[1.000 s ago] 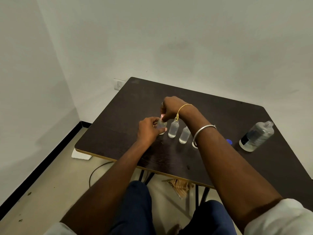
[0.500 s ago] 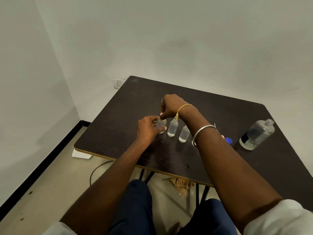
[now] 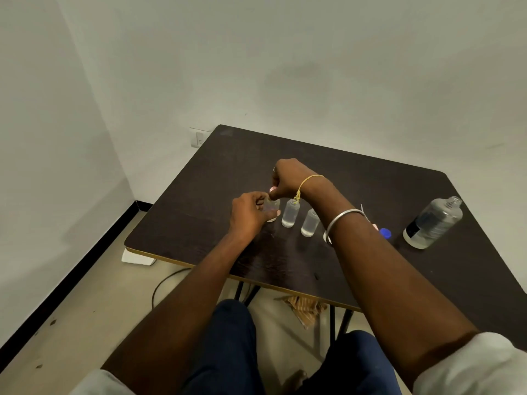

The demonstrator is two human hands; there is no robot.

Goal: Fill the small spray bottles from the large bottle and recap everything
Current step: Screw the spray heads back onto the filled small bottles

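Three small clear spray bottles stand in a row on the dark table (image 3: 370, 183). My left hand (image 3: 248, 213) grips the leftmost small bottle (image 3: 273, 206). My right hand (image 3: 286, 178) is right above it, its fingers pinching a pink spray cap (image 3: 272, 190) at that bottle's neck. The middle small bottle (image 3: 290, 213) and the right small bottle (image 3: 310, 223) stand uncapped with clear liquid inside. The large clear bottle (image 3: 433, 222) with a dark label stands uncapped at the right. Its blue cap (image 3: 385, 232) lies on the table beside my right forearm.
A pink spray cap with a white tube (image 3: 368, 216) lies partly hidden behind my right forearm. The table's near edge (image 3: 199, 265) runs in front of my knees. A wall socket (image 3: 198, 137) sits on the wall beyond the table's far left corner.
Both hands have stayed at the leftmost bottle; the right hand has turned slightly on the pink cap. The view has shifted a little.
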